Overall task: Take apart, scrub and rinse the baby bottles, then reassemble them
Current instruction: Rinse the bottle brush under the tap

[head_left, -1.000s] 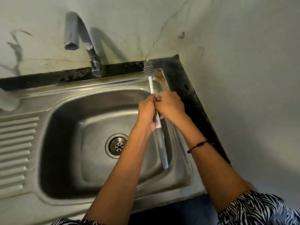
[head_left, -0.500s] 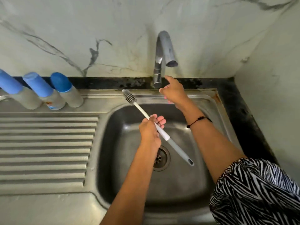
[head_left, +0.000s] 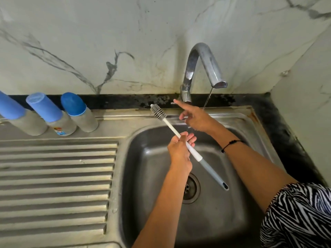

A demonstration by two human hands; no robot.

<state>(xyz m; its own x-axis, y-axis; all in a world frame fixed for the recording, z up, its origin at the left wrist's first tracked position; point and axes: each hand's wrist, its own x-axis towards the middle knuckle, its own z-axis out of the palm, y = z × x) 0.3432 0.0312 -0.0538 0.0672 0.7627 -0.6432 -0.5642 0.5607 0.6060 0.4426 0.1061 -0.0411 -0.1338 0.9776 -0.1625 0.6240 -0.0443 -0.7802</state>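
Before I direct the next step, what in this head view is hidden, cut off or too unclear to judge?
- Tap handle: hidden behind the right hand at the tap base.
- Leftmost baby bottle: cut by the left edge.
- Middle bottle's label: too small to read.
- Drain: partly behind the left forearm; left hand grips the brush.

i see a brushed stainless steel sink (head_left: 254,122) with a ribbed metal draining board (head_left: 57,176), dull and water-marked, under a chrome tap (head_left: 200,58) with a smudged shine. behind it, the wall (head_left: 89,42) looks like smooth grey-veined marble. the bottle brush (head_left: 179,136) has a matt plastic handle, and three cloudy plastic bottles (head_left: 86,120) wear smooth blue caps.
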